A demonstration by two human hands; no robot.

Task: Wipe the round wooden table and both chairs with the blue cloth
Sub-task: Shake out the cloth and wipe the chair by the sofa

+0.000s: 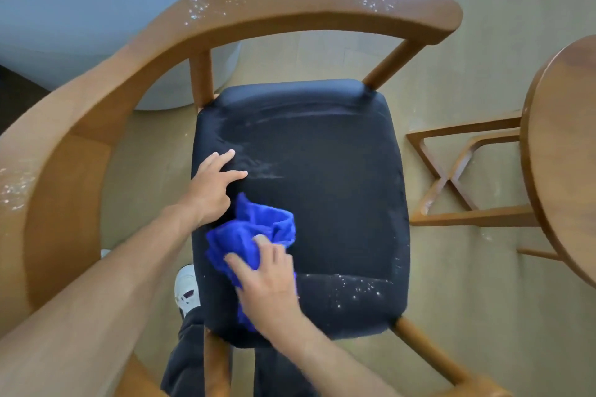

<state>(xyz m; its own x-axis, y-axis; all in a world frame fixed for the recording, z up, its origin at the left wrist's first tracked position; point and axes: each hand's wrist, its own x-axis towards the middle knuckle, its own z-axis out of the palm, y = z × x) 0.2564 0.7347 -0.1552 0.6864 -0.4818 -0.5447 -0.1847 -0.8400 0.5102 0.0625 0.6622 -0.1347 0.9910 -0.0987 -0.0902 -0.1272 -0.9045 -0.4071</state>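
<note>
- The chair (225, 26) with its curved wooden back rail stood in the middle of the view, and its black padded seat (322, 187) serves as the landmark for the rest.
- The blue cloth (254, 232) lay bunched on the near-left part of the seat, a fold of it hanging over the seat's near edge.
- The right hand (267, 280) lay on top of the cloth with fingers spread and fairly straight, pressing it down onto the seat rather than gripping it.
- The left hand (211, 184) rested on the seat's left edge, just beyond the cloth, fingers loosely extended and holding nothing.
- White crumbs (354, 287) were scattered along the seat's near-right strip, and pale smears (258, 167) crossed the seat just past the left hand.
- More white specks (206, 6) dotted the back rail beyond the seat.
- The round wooden table (564, 155) stood to the right of the seat, well apart from it, only partly in view, with its crossed wooden base (451, 177) on the floor between the two.
- A pale grey rounded piece of furniture (113, 10) sat beyond the seat to the left, behind the rail.
- A white shoe (185, 290) showed just left of the seat's near corner.
</note>
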